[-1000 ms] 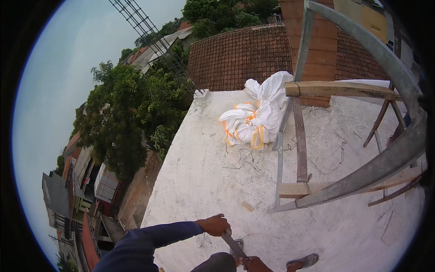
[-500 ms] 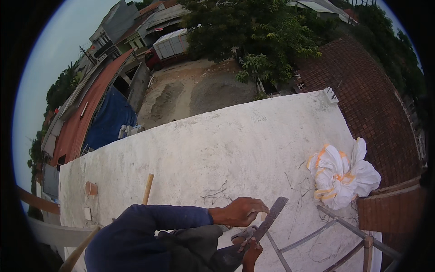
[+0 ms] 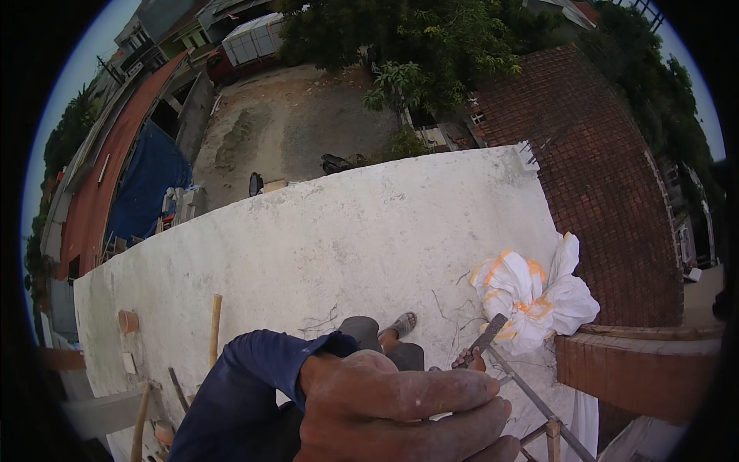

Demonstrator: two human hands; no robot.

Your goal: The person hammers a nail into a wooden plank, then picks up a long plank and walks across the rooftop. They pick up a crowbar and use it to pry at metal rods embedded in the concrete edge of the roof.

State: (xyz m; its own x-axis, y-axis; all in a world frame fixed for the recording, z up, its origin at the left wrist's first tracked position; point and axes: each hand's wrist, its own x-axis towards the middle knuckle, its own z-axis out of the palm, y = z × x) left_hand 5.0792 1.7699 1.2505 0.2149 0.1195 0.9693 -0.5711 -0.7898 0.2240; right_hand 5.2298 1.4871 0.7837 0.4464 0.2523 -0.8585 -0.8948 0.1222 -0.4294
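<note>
My left hand (image 3: 400, 408) is large in the foreground, close to the camera, its fingers stretched out and slightly curved; its palm and thumb are hidden. A navy sleeve (image 3: 239, 385) covers that forearm. Behind it my right hand (image 3: 469, 359), partly covered, grips a dark flat metal bar (image 3: 489, 329) that tilts up to the right. My bent leg and sandaled foot (image 3: 396, 327) rest on the white concrete slab (image 3: 331, 231). A pile of white sacks with orange edging (image 3: 539, 292) lies just beyond the bar.
A metal and timber frame (image 3: 554, 431) and brown boards (image 3: 616, 369) stand at lower right. Bamboo poles (image 3: 215, 323), an orange bucket (image 3: 129, 320) and rods sit at left. The slab's edge (image 3: 292, 186) drops to a yard with a truck, beside a tiled roof (image 3: 585, 138).
The view has swung from the frame toward the yard. My left hand has left the bar and risen close to the camera, fingers extended; my right hand still holds the bar.
</note>
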